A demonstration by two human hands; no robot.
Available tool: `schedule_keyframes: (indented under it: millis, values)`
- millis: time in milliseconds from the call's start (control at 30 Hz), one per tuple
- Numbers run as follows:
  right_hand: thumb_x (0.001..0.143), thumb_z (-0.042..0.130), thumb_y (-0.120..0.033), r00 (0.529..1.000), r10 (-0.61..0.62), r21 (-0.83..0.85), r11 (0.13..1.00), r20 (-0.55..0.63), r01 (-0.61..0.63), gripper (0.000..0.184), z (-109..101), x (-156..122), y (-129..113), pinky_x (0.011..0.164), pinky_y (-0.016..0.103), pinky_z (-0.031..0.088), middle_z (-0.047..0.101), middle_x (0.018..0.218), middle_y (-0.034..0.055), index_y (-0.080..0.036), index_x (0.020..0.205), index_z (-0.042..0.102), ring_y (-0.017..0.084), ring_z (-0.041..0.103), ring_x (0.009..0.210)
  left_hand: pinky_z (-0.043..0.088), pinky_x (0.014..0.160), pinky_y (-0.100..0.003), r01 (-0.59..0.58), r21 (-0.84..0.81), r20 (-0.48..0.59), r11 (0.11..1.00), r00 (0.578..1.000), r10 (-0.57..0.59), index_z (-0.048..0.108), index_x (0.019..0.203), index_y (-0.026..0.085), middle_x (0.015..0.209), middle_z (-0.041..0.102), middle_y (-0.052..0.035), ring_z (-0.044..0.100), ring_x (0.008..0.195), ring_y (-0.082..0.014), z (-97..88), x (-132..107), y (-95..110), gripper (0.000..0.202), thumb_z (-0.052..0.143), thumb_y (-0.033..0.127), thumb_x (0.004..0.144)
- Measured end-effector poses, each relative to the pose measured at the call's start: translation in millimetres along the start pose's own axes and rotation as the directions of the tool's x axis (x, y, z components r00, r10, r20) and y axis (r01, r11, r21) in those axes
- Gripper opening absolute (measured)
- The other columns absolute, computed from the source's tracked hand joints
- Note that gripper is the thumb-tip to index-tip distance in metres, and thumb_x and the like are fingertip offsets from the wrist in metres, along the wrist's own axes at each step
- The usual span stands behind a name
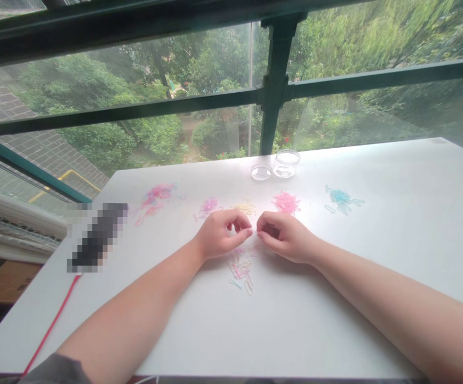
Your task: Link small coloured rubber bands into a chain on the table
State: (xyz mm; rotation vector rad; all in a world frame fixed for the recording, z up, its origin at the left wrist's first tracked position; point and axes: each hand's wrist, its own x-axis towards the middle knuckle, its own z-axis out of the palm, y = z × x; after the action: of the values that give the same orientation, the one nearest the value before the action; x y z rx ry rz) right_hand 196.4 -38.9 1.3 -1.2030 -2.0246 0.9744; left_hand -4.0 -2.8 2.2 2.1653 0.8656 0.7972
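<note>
The left hand and the right hand are held just beside each other above the middle of the white desk, with the fingertips brought close together. On each hand the thumb and forefinger are curled into a narrow pinch; whether a clip is gripped in either pinch cannot be told. Small coloured clips are spread over the desk in separate heaps. Between the hands and the near edge, a loose mixed cluster is laid out, in which pink, pale and blue pieces can be made out; its upper part is partly covered by the left hand. Beyond the hands, a row is formed roughly along the far edge: a purple heap, a yellow heap, a pink heap and, toward the far right corner, a teal heap. Nearer the far left corner, a larger mixed heap is seen, mostly pink and purple. A clear jar is set near the far edge, with a clear round lid placed just to its left. By the left edge, a dark object is obscured by pixelation, and a red cable is run from it to the near edge.
</note>
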Motion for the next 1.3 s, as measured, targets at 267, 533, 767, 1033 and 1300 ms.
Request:
schedule_keyframes:
  millis: [267, 533, 767, 1033, 1300]
  values:
    - [0.078, 0.054, -0.027, 1.000, -0.008, 0.000, 1.000, 0.021, 0.008, 0.013, -0.5, -0.2, 0.2, 0.051, 0.016, 0.033, 0.048, 0.063, -0.0015, -0.014, 0.078, 0.051, 0.004, 0.040, 0.055, 0.041, 0.062, -0.016, -0.010, -0.002, 0.040, 1.000, 0.999, 0.010, 0.062, 0.076, 0.014, 0.072, 0.065, 0.0003, 0.053, 0.063, -0.0022, -0.3, 0.8, 0.2, 0.014, 0.058, 0.027, 0.078]
    - [0.081, 0.051, -0.024, 1.000, -0.020, -0.037, 0.999, 0.023, 0.021, 0.012, -0.4, 0.4, -0.2, 0.052, 0.016, 0.032, 0.049, 0.062, -0.0016, -0.014, 0.076, 0.052, 0.003, 0.039, 0.055, 0.039, 0.062, -0.015, 0.010, 0.031, 0.112, 0.999, 0.994, -0.013, 0.059, 0.071, 0.014, 0.068, 0.061, 0.0024, 0.051, 0.064, -0.0021, -0.1, -0.3, 1.3, 0.007, 0.056, 0.019, 0.075]
    - [0.083, 0.048, -0.024, 0.998, -0.056, -0.042, 0.997, 0.041, 0.058, 0.012, 0.1, 0.6, -1.6, 0.057, 0.017, 0.034, 0.048, 0.065, -0.0011, -0.014, 0.076, 0.050, 0.004, 0.039, 0.060, 0.036, 0.063, -0.017, 0.028, -0.028, 0.103, 0.999, 0.994, -0.025, 0.056, 0.070, 0.013, 0.066, 0.056, 0.0022, 0.047, 0.063, -0.0028, -1.8, -1.7, 3.2, 0.011, 0.054, 0.022, 0.076]
    - [0.084, 0.046, -0.025, 0.999, 0.016, 0.078, 0.997, 0.043, -0.019, 0.012, -2.3, 1.3, -0.9, 0.055, 0.017, 0.033, 0.045, 0.066, -0.0021, -0.015, 0.077, 0.047, 0.004, 0.039, 0.058, 0.036, 0.061, -0.018, 0.026, -0.342, -0.273, 0.939, 0.954, -0.126, 0.047, 0.072, 0.013, 0.065, 0.046, 0.0026, 0.042, 0.063, -0.0046, -2.5, 0.5, -9.9, 0.022, 0.053, 0.034, 0.080]
    - [0.082, 0.051, -0.027, 0.998, -0.001, 0.020, 1.000, 0.055, 0.000, 0.013, 1.0, 0.1, 0.5, 0.054, 0.016, 0.033, 0.048, 0.064, -0.0023, -0.014, 0.077, 0.050, 0.004, 0.039, 0.058, 0.039, 0.066, -0.016, 0.016, -0.050, 0.088, 0.999, 0.996, -0.011, 0.057, 0.070, 0.012, 0.066, 0.056, 0.0017, 0.047, 0.063, -0.0028, -2.1, -2.1, 2.8, 0.011, 0.055, 0.021, 0.076]
